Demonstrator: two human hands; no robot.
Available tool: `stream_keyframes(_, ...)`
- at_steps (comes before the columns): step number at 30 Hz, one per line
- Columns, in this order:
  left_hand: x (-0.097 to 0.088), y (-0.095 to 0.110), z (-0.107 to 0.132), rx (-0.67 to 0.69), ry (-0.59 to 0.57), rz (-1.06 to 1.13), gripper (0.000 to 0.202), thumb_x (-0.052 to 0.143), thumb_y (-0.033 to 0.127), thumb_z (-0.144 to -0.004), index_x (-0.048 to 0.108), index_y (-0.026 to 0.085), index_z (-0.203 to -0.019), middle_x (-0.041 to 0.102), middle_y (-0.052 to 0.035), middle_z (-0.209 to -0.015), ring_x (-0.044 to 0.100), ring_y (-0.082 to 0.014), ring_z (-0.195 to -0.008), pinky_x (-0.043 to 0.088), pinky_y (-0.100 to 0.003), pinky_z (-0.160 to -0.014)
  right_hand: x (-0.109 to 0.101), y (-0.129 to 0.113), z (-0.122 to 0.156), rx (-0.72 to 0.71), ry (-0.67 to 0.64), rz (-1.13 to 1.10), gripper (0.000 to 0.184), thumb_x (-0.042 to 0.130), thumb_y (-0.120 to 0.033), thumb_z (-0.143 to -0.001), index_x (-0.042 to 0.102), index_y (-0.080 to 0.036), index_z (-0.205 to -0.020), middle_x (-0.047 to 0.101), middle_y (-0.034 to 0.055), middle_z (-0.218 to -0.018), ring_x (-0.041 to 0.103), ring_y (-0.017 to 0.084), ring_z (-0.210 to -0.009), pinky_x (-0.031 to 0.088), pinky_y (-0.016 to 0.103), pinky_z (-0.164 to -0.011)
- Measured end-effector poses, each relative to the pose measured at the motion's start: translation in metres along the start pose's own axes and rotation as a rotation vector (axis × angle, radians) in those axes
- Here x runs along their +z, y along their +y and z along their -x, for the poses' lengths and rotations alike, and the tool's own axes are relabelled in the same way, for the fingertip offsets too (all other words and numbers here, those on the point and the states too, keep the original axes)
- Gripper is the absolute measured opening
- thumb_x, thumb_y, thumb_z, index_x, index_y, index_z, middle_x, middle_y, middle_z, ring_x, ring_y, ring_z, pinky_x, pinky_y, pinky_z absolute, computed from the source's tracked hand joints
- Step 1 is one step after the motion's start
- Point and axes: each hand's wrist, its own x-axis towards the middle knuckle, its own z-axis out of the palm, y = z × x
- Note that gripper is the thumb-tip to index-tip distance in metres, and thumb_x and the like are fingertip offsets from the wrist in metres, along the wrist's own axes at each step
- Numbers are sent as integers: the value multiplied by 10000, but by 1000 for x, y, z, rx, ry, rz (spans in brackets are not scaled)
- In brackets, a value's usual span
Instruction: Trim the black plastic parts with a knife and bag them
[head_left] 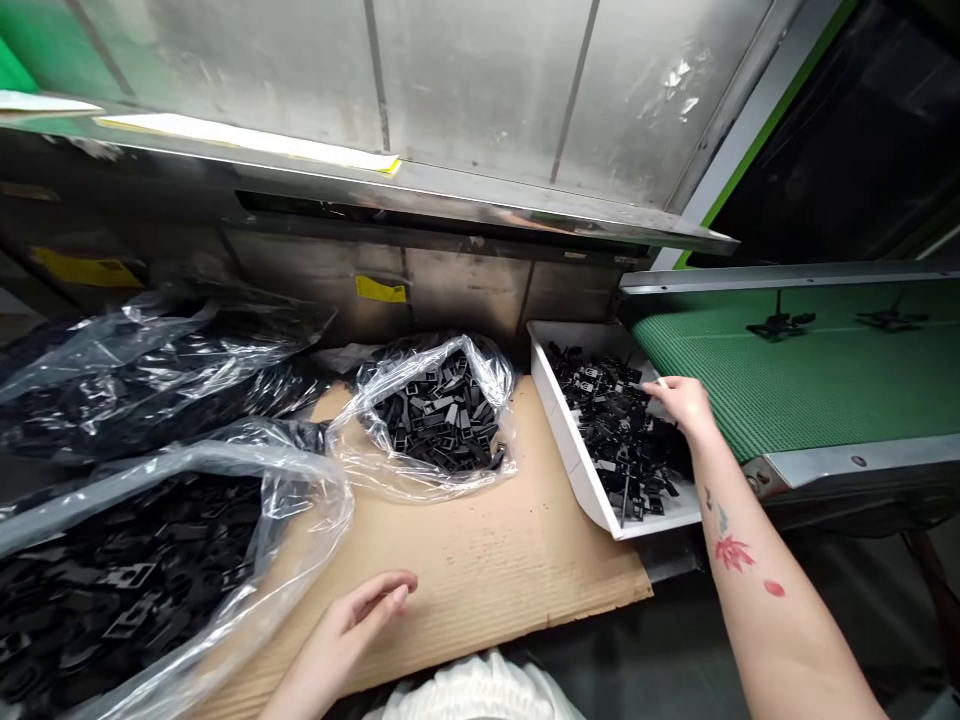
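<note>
My right hand [684, 402] is over the right side of a white tray [562, 425], its fingers pinched together. Whatever may be between the fingertips is too small to make out; a small whitish spot shows by them. Loose black plastic parts [619, 425] lie heaped in the tray. Low in front of my body, my left hand [371, 605] hovers near the cardboard [517, 550], fingers loosely curved, thumb a little apart, nothing visible in it. Beyond it stands an opened clear plastic bag [420, 480] of small black clips [446, 410].
A larger open bag of black parts [135, 580] fills the lower left, with another wrapped bag [165, 370] behind. Right of the tray runs a green conveyor belt [750, 385] carrying black pieces [780, 325]. A metal ledge [450, 190] crosses the back.
</note>
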Motion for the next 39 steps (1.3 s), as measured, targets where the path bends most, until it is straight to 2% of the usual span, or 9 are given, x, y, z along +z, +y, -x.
stream_keyframes(4, 1, 1, 15, 12, 40, -1, 314, 499, 412, -724, 654, 168, -847, 689, -55, -870, 627, -223, -811, 471, -302, -790, -36, -26, 38, -150, 100, 34, 282, 495, -382, -809, 596, -131, -888, 605, 65, -846, 561, 176, -767, 443, 313, -672)
stream_keyframes(6, 4, 6, 18, 62, 117, -15, 297, 487, 394, -732, 659, 167, -817, 691, -60, -842, 629, -223, -803, 483, -295, -764, -30, -46, 75, -277, 50, -2, 326, 491, -422, -786, 625, -128, -825, 615, 78, -767, 561, 197, -736, 423, 289, -619)
stream_keyframes(11, 2, 1, 10, 145, 318, -109, 264, 474, 362, -746, 665, 187, -797, 666, -61, -931, 587, -224, -919, 453, -300, -817, 79, -88, 185, -653, -505, -4, 174, 488, -166, -789, 649, -194, -730, 644, 28, -746, 568, 150, -710, 433, 264, -663)
stream_keyframes(15, -11, -22, 8, 121, 364, -166, 259, 479, 355, -744, 671, 180, -735, 669, -65, -859, 597, -236, -862, 450, -334, -800, 171, -98, 236, -681, -739, 29, 129, 499, -216, -830, 602, -139, -840, 614, 40, -870, 571, 148, -801, 454, 330, -731)
stream_keyframes(18, -21, -35, 12, 107, 393, -194, 269, 467, 354, -753, 659, 168, -721, 675, -73, -823, 603, -243, -840, 451, -343, -784, 195, -91, 241, -595, -800, -20, 224, 477, -277, -849, 535, -150, -1024, 559, 56, -1039, 560, 160, -880, 461, 367, -758)
stream_keyframes(27, -8, -26, 12, 164, 284, -331, 297, 389, 313, -810, 648, 175, -760, 672, -58, -828, 612, -206, -808, 471, -286, -722, 164, -7, 202, 81, -694, -352, 254, 468, -299, -854, 515, -131, -1038, 575, 44, -946, 582, 131, -748, 495, 303, -632)
stream_keyframes(33, 28, -17, -20, 274, 204, -575, 249, 491, 232, -744, 617, 188, -955, 612, -84, -963, 525, -250, -944, 403, -361, -838, 160, 1, 218, 303, -595, -651, 221, 471, -303, -850, 537, -118, -952, 589, 18, -818, 546, 77, -572, 456, 215, -489)
stream_keyframes(36, 36, -18, -30, 331, 163, -684, 240, 506, 196, -710, 635, 165, -910, 598, -119, -904, 521, -304, -897, 414, -434, -774, 121, -6, 227, 303, -442, -763, 269, 537, -362, -783, 566, -105, -856, 620, 31, -716, 415, 42, -398, 299, 169, -334)
stream_keyframes(39, 38, -13, -37, 433, 96, -729, 179, 510, 211, -709, 659, 170, -798, 604, -127, -827, 544, -336, -832, 438, -470, -698, 45, 1, 236, 299, -164, -776, 297, 611, -401, -695, 615, -122, -797, 635, 41, -633, 370, 56, -373, 272, 196, -335)
